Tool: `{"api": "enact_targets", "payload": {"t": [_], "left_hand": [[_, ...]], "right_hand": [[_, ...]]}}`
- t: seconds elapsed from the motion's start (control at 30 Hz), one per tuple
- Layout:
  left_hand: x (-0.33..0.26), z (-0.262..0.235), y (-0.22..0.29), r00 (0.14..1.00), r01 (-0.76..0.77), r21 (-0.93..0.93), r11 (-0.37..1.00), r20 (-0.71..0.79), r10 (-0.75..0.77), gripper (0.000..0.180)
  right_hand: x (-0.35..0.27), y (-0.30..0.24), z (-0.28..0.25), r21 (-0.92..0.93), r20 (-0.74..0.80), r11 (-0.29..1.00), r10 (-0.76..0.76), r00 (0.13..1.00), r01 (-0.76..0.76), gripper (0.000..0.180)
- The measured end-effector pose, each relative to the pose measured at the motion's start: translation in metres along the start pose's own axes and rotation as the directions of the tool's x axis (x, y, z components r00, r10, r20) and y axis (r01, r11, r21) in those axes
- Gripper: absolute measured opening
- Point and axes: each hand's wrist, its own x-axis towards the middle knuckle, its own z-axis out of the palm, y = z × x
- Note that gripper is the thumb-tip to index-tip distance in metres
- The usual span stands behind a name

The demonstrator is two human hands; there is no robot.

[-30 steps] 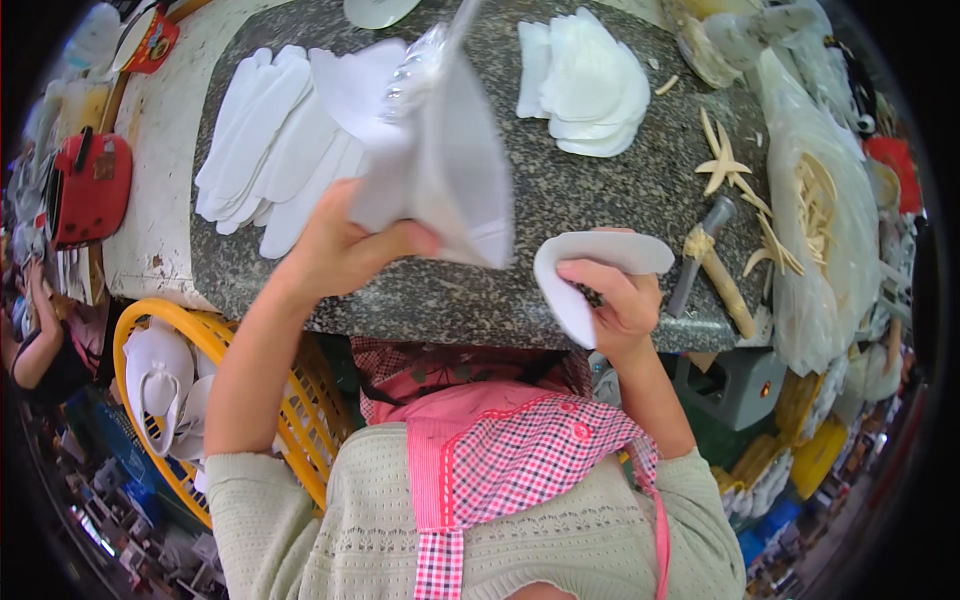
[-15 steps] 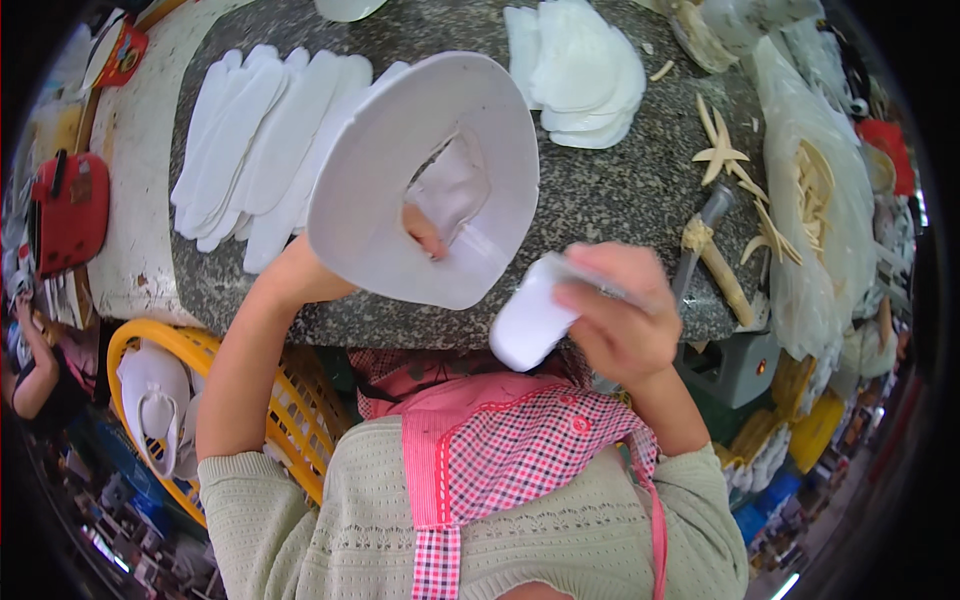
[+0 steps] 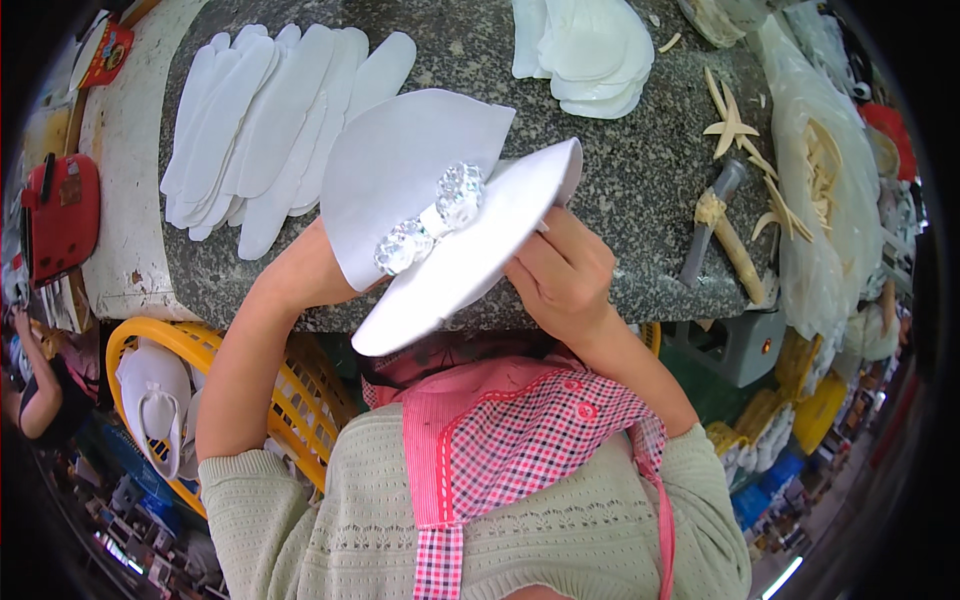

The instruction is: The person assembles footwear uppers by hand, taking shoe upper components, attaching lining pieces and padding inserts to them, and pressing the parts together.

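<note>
A white shoe upper [image 3: 400, 180] with a sparkling rhinestone bow [image 3: 432, 222] is held over the near edge of the stone slab. My left hand [image 3: 322, 262] supports it from the left, with its fingers hidden behind the white material. At the right rim, my right hand [image 3: 565, 265] is closed with bent fingers; what they pinch is tucked behind the upper and cannot be made out. Beyond the upper, long white rounded pieces [image 3: 285, 110] lie fanned out at the left. Shorter white pieces [image 3: 600, 55] are stacked at the far right.
A hammer [image 3: 722, 225] lies on the slab's right side, near cream offcuts [image 3: 732, 130]. Beside them is a clear plastic bag [image 3: 850, 250] of cream strips. A yellow basket [image 3: 290, 400] holding white uppers stands at lower left; a grey device [image 3: 740, 350] sits below the slab.
The upper has tipped over, so its outside and bow show instead of its hollow inside. My right hand has moved left to its rim; the white piece it held is out of sight.
</note>
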Motion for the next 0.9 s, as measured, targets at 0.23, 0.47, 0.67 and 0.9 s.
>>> {"api": "enact_targets", "payload": {"t": [0.23, 0.47, 0.67, 0.9], "left_hand": [[-0.006, 0.0, 0.001, 0.998, 0.037, 0.043, 0.998, -0.042, -0.035, 0.05], [-0.009, 0.005, -0.023, 1.0, 0.019, 0.049, 0.999, -0.018, -0.018, 0.052], [-0.007, 0.003, -0.013, 0.997, 0.004, 0.099, 0.995, -0.078, 0.004, 0.047], [0.001, 0.006, -0.002, 0.986, -0.113, 0.16, 0.981, -0.105, 0.131, 0.037]], "right_hand": [[-0.006, 0.008, 0.006, 0.037, -0.037, 0.999, 0.004, 0.999, -0.002, 0.023], [-0.009, 0.011, 0.008, 0.062, -0.058, 0.998, 0.003, 0.998, 0.0, 0.021], [-0.008, 0.01, 0.006, 0.08, -0.024, 0.996, 0.045, 0.999, -0.043, 0.02], [-0.007, 0.009, 0.003, 0.004, 0.143, 0.993, 0.112, 0.983, -0.114, 0.021]]}}
